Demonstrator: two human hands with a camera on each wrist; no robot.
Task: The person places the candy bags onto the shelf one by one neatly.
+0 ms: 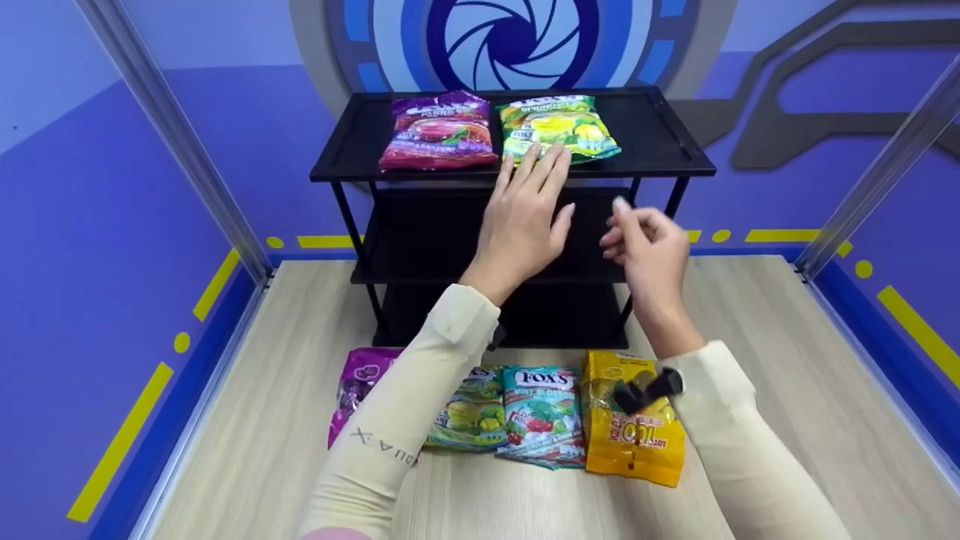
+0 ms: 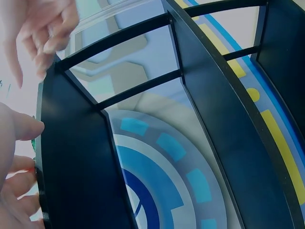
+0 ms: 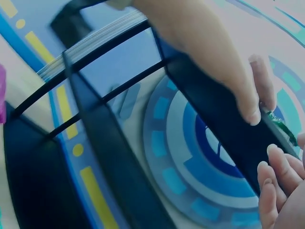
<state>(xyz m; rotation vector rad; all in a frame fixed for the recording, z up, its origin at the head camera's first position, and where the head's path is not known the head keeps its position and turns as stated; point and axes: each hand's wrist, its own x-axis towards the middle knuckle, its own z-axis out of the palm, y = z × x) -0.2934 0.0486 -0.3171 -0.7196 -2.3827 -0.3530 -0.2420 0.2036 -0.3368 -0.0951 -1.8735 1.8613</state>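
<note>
My left hand (image 1: 521, 217) reaches up to the top shelf of a black three-tier rack (image 1: 649, 154). Its straight fingers rest at the lower edge of a green and yellow candy bag (image 1: 559, 124). To the left of that bag lies a purple-red candy bag (image 1: 439, 135) on the same shelf. My right hand (image 1: 649, 259) hovers in front of the rack's right side, fingers loosely bent and holding nothing. In the right wrist view, the right hand (image 3: 286, 186) is close to the top shelf's edge, with a green bit of the bag (image 3: 282, 125) peeking over it.
On the wooden table (image 1: 517, 499) before the rack lie a purple bag (image 1: 367, 375), a green bag (image 1: 476, 412), a teal FOX'S bag (image 1: 541, 416) and a yellow bag (image 1: 634, 442). My left forearm partly covers the first two. Blue-purple walls (image 1: 112, 240) surround the table.
</note>
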